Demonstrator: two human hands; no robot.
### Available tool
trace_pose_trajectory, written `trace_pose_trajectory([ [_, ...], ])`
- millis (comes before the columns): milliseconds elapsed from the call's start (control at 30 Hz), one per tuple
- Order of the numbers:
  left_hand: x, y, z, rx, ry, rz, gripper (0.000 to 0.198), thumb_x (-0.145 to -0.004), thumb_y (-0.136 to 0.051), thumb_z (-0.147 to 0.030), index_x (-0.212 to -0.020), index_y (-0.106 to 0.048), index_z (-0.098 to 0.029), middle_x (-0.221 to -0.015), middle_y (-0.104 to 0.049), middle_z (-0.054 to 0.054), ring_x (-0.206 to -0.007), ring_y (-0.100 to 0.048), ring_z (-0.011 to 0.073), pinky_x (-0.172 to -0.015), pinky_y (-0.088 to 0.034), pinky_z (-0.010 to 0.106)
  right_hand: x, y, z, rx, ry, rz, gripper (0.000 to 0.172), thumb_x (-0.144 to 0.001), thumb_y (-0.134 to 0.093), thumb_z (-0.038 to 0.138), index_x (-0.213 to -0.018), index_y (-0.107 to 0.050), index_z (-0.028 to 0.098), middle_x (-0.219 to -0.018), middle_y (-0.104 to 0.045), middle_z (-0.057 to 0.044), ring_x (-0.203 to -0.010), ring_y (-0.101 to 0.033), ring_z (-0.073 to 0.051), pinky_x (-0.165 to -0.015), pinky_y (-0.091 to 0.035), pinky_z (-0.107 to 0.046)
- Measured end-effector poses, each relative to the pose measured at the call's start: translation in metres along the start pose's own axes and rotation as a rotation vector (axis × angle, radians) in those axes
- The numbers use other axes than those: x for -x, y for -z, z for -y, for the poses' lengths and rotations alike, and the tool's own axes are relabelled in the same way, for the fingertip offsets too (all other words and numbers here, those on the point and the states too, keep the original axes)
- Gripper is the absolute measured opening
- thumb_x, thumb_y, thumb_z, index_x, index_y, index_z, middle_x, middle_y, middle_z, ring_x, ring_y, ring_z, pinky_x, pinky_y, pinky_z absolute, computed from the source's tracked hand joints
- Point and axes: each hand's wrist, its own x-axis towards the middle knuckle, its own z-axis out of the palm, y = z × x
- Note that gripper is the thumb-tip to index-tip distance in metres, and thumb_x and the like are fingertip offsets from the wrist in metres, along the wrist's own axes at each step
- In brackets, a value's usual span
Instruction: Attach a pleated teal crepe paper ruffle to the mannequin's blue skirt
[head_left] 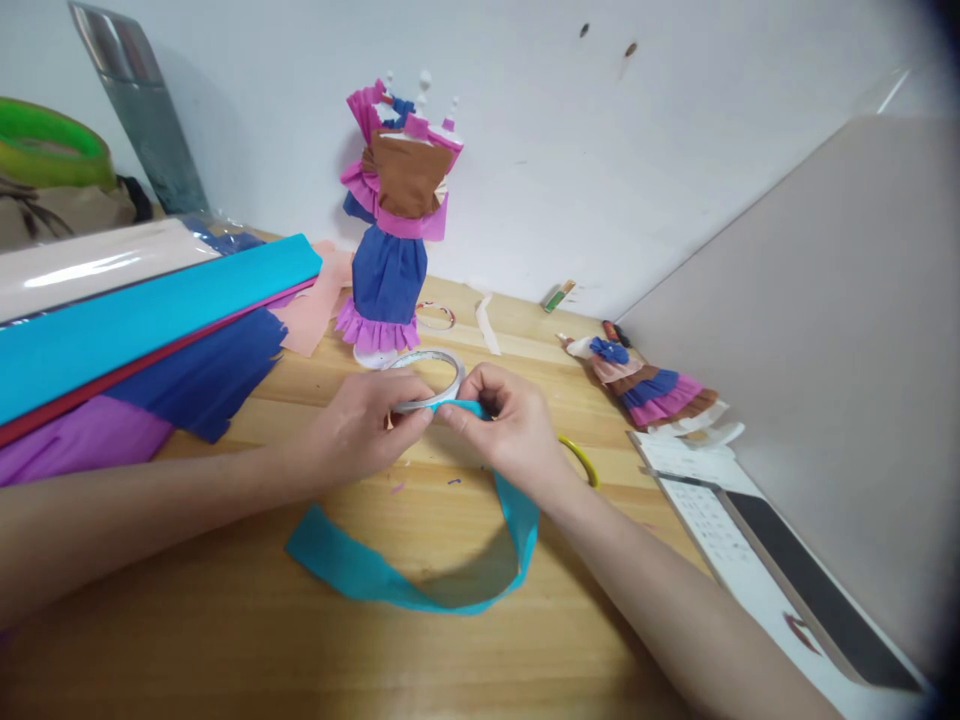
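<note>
My left hand (375,418) is closed on a roll of tape (459,378), its fingertips also at the end of a turquoise crepe paper strip. The strip (390,585) hangs from my right hand (510,420) and curves across the table toward the left. My right thumb and fingers pinch its upper end close to the tape roll, and both hands nearly meet there. Just behind them stands a small dress form (390,270) dressed in brown, blue and pink crepe paper. Whether tape is stuck to the strip I cannot tell.
Folded crepe paper (165,310) in several colours lies at the left. Yellow-handled scissors (581,460) seem partly hidden behind my right wrist. A second paper dress (652,385) lies at the right, near a white notebook (690,510) and a dark flat device (817,590). A wall (525,180) rises behind.
</note>
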Motion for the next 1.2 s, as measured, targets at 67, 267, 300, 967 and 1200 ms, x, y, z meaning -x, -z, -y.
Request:
trace_pose_trajectory([
  [67,0.0,0.001,-0.001,-0.017,-0.048,-0.007,0.026,-0.087,-0.049,-0.023,-0.062,-0.048,-0.017,-0.06,-0.044,-0.003,-0.058,-0.043,0.0101,-0.056,-0.03,0.027,0.0,-0.001,-0.001,-0.007,-0.023,-0.015,0.028,-0.069,-0.067,0.036,-0.059,-0.045,0.022,-0.054,-0.045,0.005,-0.051,-0.038,-0.009,-0.05,-0.032,-0.024],
  [267,0.002,-0.001,0.007,0.052,0.078,-0.017,0.026,-0.091,-0.05,-0.03,-0.075,-0.064,-0.016,-0.065,-0.057,0.0,-0.063,-0.051,0.0129,-0.057,-0.034,0.027,-0.002,0.0,-0.001,0.039,0.009,0.001,0.026,-0.072,-0.066,0.036,-0.06,-0.048,0.022,-0.055,-0.048,0.004,-0.053,-0.041,-0.011,-0.051,-0.032,-0.024],
  [300,0.002,-0.002,0.008,0.058,0.085,-0.024,0.026,-0.092,-0.049,-0.03,-0.078,-0.066,-0.016,-0.066,-0.059,0.0,-0.063,-0.052,0.013,-0.057,-0.035,0.027,-0.002,0.001,0.0,0.042,0.013,0.015,0.023,-0.072,-0.064,0.035,-0.061,-0.05,0.021,-0.055,-0.049,0.003,-0.053,-0.042,-0.011,-0.052,-0.033,-0.025],
  [967,0.0,-0.004,0.015,0.006,0.109,-0.037,0.026,-0.092,-0.05,-0.028,-0.073,-0.064,-0.015,-0.065,-0.055,-0.001,-0.063,-0.05,0.0129,-0.058,-0.033,0.026,0.006,-0.001,0.003,0.03,0.163,0.038,0.014,-0.081,-0.06,0.022,-0.073,-0.071,0.019,-0.065,-0.069,0.0,-0.054,-0.055,-0.011,-0.055,-0.043,-0.024],
  [1200,0.001,-0.005,0.016,0.001,0.103,-0.028,0.027,-0.092,-0.049,-0.028,-0.072,-0.062,-0.016,-0.063,-0.054,-0.001,-0.062,-0.049,0.0126,-0.058,-0.033,0.026,0.007,-0.003,0.002,0.007,0.143,0.037,0.013,-0.08,-0.061,0.024,-0.074,-0.071,0.019,-0.066,-0.07,-0.001,-0.055,-0.056,-0.012,-0.054,-0.043,-0.024],
])
